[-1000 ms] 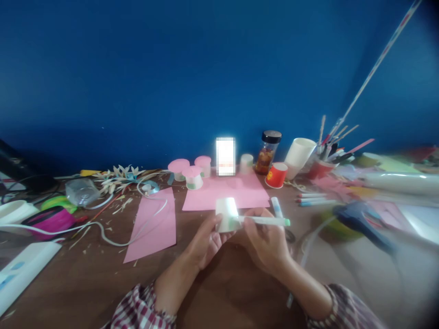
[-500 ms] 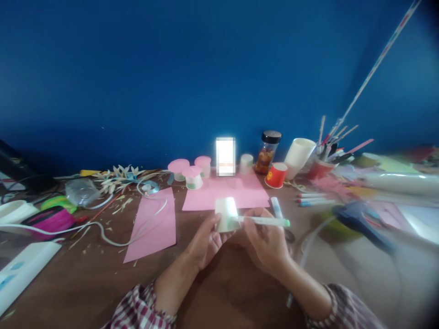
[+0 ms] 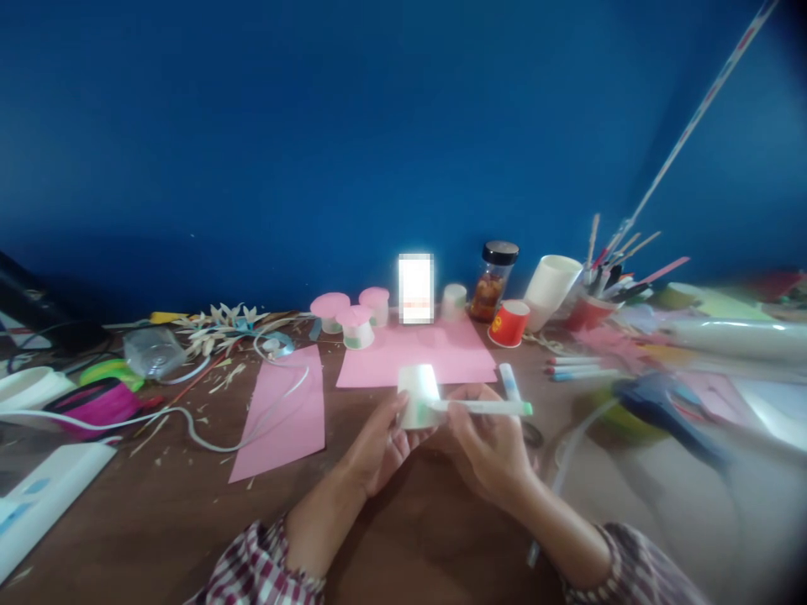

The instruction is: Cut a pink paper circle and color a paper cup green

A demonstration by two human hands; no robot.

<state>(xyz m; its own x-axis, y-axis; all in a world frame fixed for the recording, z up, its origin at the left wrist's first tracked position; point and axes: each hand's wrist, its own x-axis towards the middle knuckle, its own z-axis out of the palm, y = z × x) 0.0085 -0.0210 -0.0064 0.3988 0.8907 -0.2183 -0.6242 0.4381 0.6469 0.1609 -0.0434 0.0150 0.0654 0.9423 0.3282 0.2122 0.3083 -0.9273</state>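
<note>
My left hand [image 3: 382, 441] is closed round a small white paper cup [image 3: 417, 388], thumb on its side and fingers beneath it. Pinched in my right hand [image 3: 492, 437] is a white marker [image 3: 482, 407] with a green end pointing right. The marker's other end meets the cup's right side, where a green patch shows. Just beyond my right hand lies a white and blue marker cap or pen [image 3: 509, 382]. Behind the cup, pink paper [image 3: 416, 357] covers part of the table. On its left stand several small cups with pink paper tops [image 3: 358, 318].
A red paper cup [image 3: 509, 323], a dark-lidded jar [image 3: 495, 281] and a white cup [image 3: 553, 290] stand at the back right. A blue glue gun [image 3: 672, 420] lies to the right. White cable [image 3: 205, 445] crosses the left side, over another pink sheet [image 3: 283, 412].
Both hands keep the same hold on the cup and the marker. The whole view has shifted very slightly; little else differs.
</note>
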